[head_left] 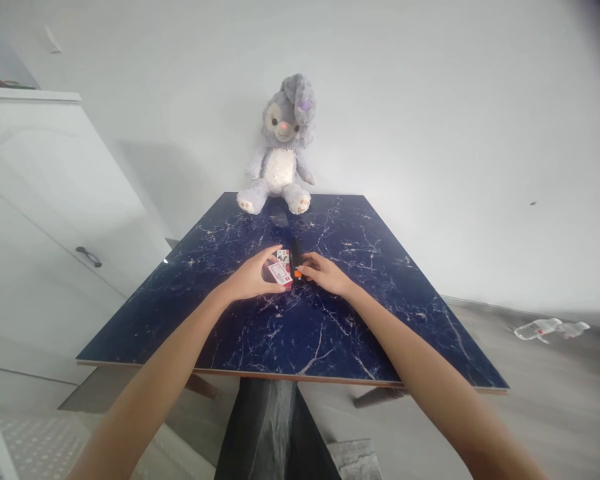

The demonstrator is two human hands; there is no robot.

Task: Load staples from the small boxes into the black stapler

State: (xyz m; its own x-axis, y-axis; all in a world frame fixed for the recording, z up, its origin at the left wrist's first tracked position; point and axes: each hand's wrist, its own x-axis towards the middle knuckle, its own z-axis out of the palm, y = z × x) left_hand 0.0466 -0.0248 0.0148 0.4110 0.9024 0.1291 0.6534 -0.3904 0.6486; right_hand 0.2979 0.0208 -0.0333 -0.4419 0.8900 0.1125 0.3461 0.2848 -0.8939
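My left hand (253,277) grips a small red and white box (280,273), likely a card pack, near the middle of the dark blue marble table (290,333). A loose playing card (283,254) shows just behind the box. My right hand (325,273) rests beside it, fingertips pinching a black object with an orange part (297,263) that lies on the table. Both hands nearly touch each other over these items.
A grey plush rabbit (283,150) sits at the table's far edge against the white wall. A white cabinet (45,220) stands to the left. Plastic bottles (550,329) lie on the floor at the right. The table's dark pedestal (270,427) is below.
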